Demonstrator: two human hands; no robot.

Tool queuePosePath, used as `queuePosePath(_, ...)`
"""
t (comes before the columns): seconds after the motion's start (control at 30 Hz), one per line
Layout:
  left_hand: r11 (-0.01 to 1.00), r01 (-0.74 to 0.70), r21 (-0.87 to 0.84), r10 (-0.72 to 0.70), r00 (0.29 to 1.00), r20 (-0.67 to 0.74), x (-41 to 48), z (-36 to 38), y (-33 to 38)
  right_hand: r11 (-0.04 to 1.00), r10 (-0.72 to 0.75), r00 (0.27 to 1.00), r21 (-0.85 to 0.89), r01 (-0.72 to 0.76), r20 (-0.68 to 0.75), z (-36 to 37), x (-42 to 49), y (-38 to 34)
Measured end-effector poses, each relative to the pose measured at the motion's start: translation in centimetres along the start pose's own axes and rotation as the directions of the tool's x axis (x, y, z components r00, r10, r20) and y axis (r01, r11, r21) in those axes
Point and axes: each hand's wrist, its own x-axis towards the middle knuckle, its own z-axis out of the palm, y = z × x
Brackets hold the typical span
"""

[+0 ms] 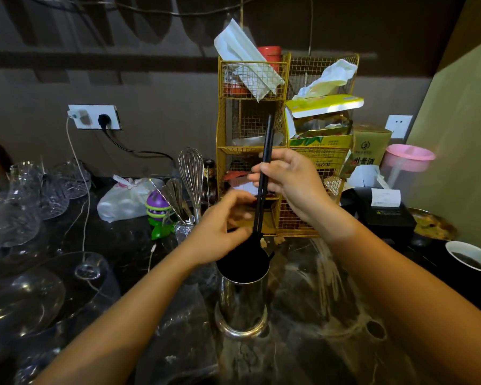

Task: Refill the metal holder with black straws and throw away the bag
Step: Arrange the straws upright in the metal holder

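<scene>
At the near middle of the dark marble counter [303, 357] stands one metal holder [240, 298], upright, its mouth packed dark with black straws [243, 263]. Bare counter lies in front and to its right; clear film [184, 329] lies crumpled against its left side, with upturned glassware [25, 287] crowding the left edge beyond. The left hand [220, 232] hovers at the holder's left rim, fingers loosely curled apart, clamped on nothing visible. Above, the right hand [289, 179] pinches two or three straws [263, 184] between thumb and fingers, nearly upright, lower ends reaching the holder's mouth. Right edge: one paper cup [472, 259], one black printer [383, 209]. Behind, the gold wire rack [286, 151] blocks the back, a whisk [191, 176] and white bag [122, 198] to its left
</scene>
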Motion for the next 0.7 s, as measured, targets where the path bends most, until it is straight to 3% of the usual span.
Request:
queuePosePath(0.1, 0.999, 0.008, -0.042, -0.015, 0.983, -0.183, 1.2, -0.6, 0.5, 0.993, 0.007, 0.999, -0.114, -0.002, 0.041, 0.1, -1.2, 1.4)
queuePosePath(0.17, 0.999, -0.033, -0.005, 0.031, 0.973, -0.229, 2.1, -1.2, 0.8, 0.983, 0.028, 0.997, -0.182, -0.014, 0.073, 0.2, -2.0, 2.7)
queuePosePath(0.3, 0.974, -0.104, 0.2, 0.141, 0.973, -0.181, 2.5, -1.2, 0.8, 0.989, 0.056, 0.987, -0.141, -0.035, 0.15, 0.4, -3.2, 5.4)
queuePosePath(0.5, 0.884, -0.124, 0.45, 0.199, 0.972, -0.123, 1.2, 0.3, -1.1, 0.972, 0.129, 0.985, -0.21, -0.102, 0.117, 0.3, -4.2, 8.7)
queuePosePath(0.7, 0.7, -0.218, 0.68, 0.242, 0.968, 0.061, -1.1, 1.3, -3.2, 0.945, 0.149, 0.982, -0.309, -0.106, 0.116, -0.1, -5.4, 11.4)
